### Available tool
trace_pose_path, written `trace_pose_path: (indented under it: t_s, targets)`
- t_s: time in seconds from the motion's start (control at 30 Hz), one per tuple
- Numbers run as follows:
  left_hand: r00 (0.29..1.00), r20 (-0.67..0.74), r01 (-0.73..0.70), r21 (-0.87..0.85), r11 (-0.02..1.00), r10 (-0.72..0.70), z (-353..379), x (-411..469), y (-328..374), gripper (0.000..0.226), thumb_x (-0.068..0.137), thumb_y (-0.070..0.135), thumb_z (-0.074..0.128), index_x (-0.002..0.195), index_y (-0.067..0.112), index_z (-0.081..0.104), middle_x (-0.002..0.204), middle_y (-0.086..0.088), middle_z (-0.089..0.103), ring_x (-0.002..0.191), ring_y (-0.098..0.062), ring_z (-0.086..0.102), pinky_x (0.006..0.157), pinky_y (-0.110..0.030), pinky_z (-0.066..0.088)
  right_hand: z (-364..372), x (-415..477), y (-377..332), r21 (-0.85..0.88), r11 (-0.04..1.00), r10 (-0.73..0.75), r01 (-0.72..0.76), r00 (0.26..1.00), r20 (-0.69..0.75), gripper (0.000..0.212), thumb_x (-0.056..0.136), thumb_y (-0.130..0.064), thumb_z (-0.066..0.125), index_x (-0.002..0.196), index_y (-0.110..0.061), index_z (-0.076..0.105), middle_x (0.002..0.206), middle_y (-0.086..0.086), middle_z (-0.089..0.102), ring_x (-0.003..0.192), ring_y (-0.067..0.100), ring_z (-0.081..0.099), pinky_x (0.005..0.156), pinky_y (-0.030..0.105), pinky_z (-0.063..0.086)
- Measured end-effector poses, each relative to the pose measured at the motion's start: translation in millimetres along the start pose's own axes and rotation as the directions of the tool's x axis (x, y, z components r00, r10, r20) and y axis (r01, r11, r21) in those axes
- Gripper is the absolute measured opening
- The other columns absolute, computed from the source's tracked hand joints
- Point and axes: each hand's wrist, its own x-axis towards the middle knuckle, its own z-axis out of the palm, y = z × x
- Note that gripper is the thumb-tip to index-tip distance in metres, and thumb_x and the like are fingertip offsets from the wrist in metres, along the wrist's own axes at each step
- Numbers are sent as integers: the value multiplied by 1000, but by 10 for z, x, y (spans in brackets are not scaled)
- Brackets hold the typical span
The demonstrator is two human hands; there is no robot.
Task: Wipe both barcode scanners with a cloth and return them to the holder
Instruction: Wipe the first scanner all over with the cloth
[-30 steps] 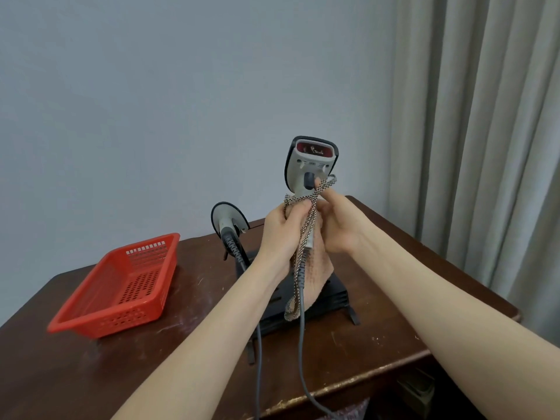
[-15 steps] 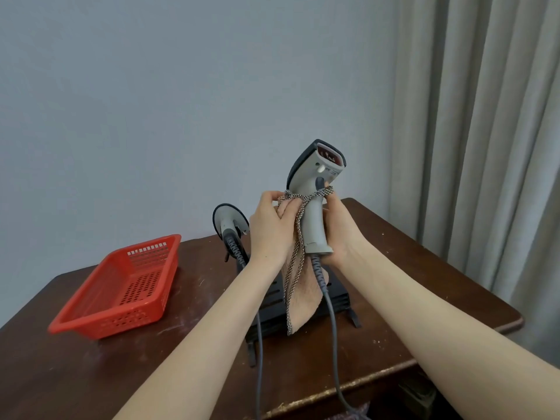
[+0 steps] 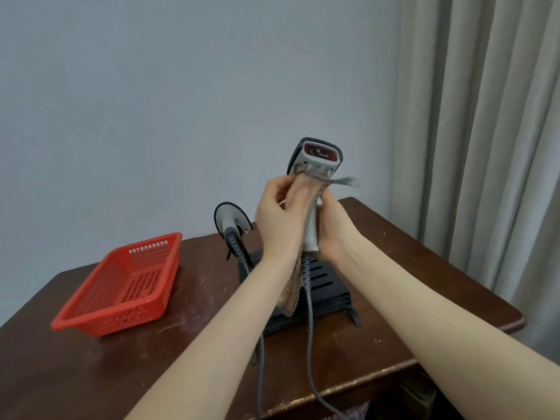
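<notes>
Two scanners on record, one lifted and one docked; items follow by size. Table (image 3: 91,374): dark wood, scuffed, carries all below. Basket (image 3: 121,286): red plastic, at the left, well apart from the work. Holder (image 3: 328,284): black slotted stand at mid-table, directly beneath both hands; its right side shows bare slats. Right hand (image 3: 335,228): fingers wrapped round the grip of the held scanner, bearing its weight. Left hand (image 3: 277,215): fingers curled, pressing the cloth against the front of that grip, just under the head. Held scanner (image 3: 318,160): grey, above the holder, long axis near vertical, head up with red window toward the camera, cable hanging from the base past the table's front edge. Second scanner (image 3: 230,218): seated at the holder's left side, just left of the left hand, cable trailing forward. Cloth (image 3: 298,286): checked, draped down the grip, lower end hanging free close over the holder. Judgement: wiping of the held unit is under way; return calls for a straight descent by the right hand, the nearer to the bare side, with the cloth's tail kept out of the slot.
</notes>
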Motion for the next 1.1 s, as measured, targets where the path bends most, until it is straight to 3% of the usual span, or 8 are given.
trace_pose_path:
  t_s: [0.17, 0.27, 0.4, 0.6, 0.77, 0.93, 1.03, 1.1]
  targets:
    - [958, 233, -208, 167, 964, 166, -45, -202, -147, 14, 84, 8, 66, 91, 19, 72, 98, 9, 62, 93, 8, 57, 85, -7, 41, -152, 22, -83, -67, 993, -106, 100, 989, -100, 30, 102, -17, 36, 78, -12, 53, 48, -2, 62, 42, 9, 60, 45, 19, 50]
    - [963, 172, -235, 170, 957, 206, -90, -233, -144, 10, 86, 11, 65, 90, 18, 70, 94, 8, 63, 90, 4, 57, 79, -10, 43, -107, -34, -106, -12, 998, -68, 67, 996, -62, 40, 95, -42, 52, 74, -9, 61, 57, 6, 64, 51, 18, 65, 50, 25, 54]
    - [969, -8, -242, 146, 959, 246, -29, -7, 2, 11, 86, 11, 65, 95, 15, 70, 98, 5, 58, 90, 11, 54, 79, -5, 40, -32, -3, -55, -84, 996, -37, 34, 999, -30, 29, 94, -35, 55, 96, -9, 68, 87, 6, 71, 83, 19, 71, 70, 30, 56]
    - [923, 201, -376, 284, 882, 329, -65, -173, -183, 16, 86, 12, 66, 101, 13, 72, 96, 9, 47, 93, 15, 48, 83, 1, 34, -53, -31, -109, -27, 998, -51, 50, 996, -75, 30, 101, -22, 38, 80, -11, 55, 68, 4, 58, 45, 10, 61, 45, 20, 52]
    - [918, 317, -326, 261, 908, 238, -293, -349, -288, 8, 86, 20, 64, 88, 17, 71, 90, 9, 58, 90, 8, 55, 79, -4, 38, -97, 1, -185, -125, 992, 12, -25, 995, -100, 35, 94, -38, 55, 86, -4, 61, 76, 8, 62, 70, 17, 60, 71, 29, 52]
    - [978, -35, -200, 125, 972, 206, -265, -53, -63, 12, 89, 13, 61, 93, 24, 63, 96, 8, 56, 85, 7, 54, 72, -6, 41, -59, 40, -157, -175, 984, -63, 43, 992, -111, 21, 85, -24, 69, 93, -5, 66, 82, 9, 71, 70, 21, 69, 62, 32, 59]
    - [960, 88, -278, 213, 937, 265, -149, 45, -17, 24, 87, 12, 64, 109, 20, 68, 99, 15, 48, 94, 3, 52, 83, -6, 41, -26, 92, -99, -212, 974, -94, 76, 993, -76, 17, 87, -19, 65, 97, -5, 66, 92, 12, 71, 83, 25, 70, 73, 36, 58]
    - [937, 165, -343, 280, 897, 307, -106, 16, -86, 26, 86, 8, 65, 112, 11, 69, 100, 10, 47, 97, 0, 50, 88, -2, 36, -7, 66, -87, -132, 989, -74, 67, 996, -47, 17, 94, -17, 53, 92, -6, 66, 83, 10, 71, 74, 22, 70, 63, 31, 58]
